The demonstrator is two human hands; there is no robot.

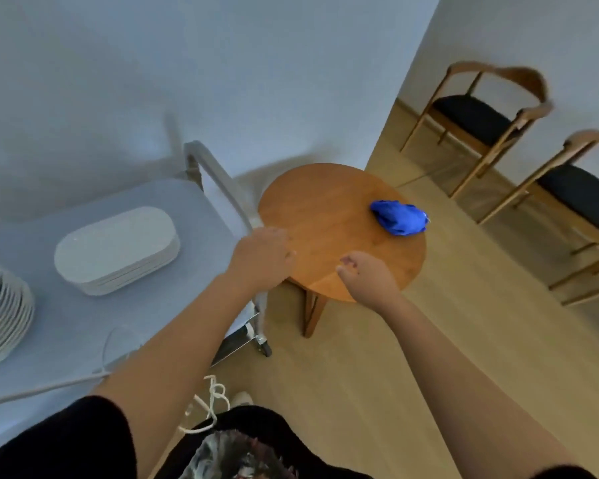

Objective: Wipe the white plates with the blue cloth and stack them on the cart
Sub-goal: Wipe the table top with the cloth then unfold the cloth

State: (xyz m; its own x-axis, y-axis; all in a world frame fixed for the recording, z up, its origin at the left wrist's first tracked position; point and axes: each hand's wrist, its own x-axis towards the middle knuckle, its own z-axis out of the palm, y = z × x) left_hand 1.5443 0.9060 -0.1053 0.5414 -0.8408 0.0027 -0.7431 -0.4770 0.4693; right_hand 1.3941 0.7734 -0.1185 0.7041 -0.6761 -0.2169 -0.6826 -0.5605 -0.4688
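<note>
Item: cloth (399, 217), bunched on the far right of the round table (325, 216), ahead and right of my right hand (370, 274), the nearer one, loosely curled, holding nothing. Left hand (261, 254) at the cart (201, 216) handle, grip unclear; plates (116, 245) stacked on cart

Soft, even daylight fills the room, cool and bluish on the wall (153, 63) and warmer on the wood floor (429, 340). Faint, diffuse shadows fall on the wall behind the cart handle (218, 188) and the round table (329, 223), so the light seems to come from the viewer's side. No hard glare shows; the tabletop carries only a dull sheen. Motion blur smears the whole frame, worst on the chairs (491, 108) at right and the plates (0, 312) at left. Wide-angle distortion bends the wall edge and tilts the floor. The blue cloth (398, 217) looks oversaturated, its folds lost.
</note>
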